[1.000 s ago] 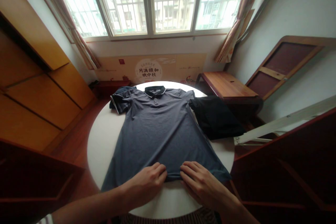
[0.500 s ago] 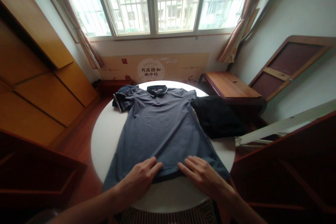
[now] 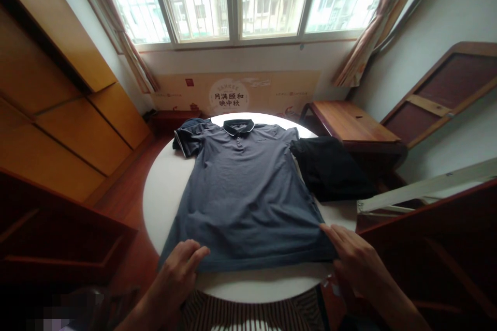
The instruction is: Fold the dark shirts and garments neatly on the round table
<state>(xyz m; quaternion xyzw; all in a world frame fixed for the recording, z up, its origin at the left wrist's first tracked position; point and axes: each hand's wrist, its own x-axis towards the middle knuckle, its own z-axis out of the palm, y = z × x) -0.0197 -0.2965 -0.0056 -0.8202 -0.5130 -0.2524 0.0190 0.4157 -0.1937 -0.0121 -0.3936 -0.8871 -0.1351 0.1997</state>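
Note:
A grey-blue polo shirt (image 3: 248, 191) with a black collar lies front up across a round white table (image 3: 159, 186), its hem toward me. My left hand (image 3: 182, 266) is closed, fingers curled over the shirt near the left end of the hem, and it covers that bit of cloth. At the lower right side edge, my right hand (image 3: 355, 251) pinches the shirt between thumb and fingers. Soft creases run across the lower front toward that hand.
Folded black clothing (image 3: 334, 170) lies at the table's right, partly beside the shirt's sleeve. Dark blue cloth (image 3: 194, 123) shows behind the left sleeve. A striped seat (image 3: 240, 313) is below the near edge; a wooden side table (image 3: 349, 121) stands back right.
My hands have moved apart from the middle of the hem, the left one leftward and the right one out to the side edge. The hem lies straighter, and the view has shifted slightly.

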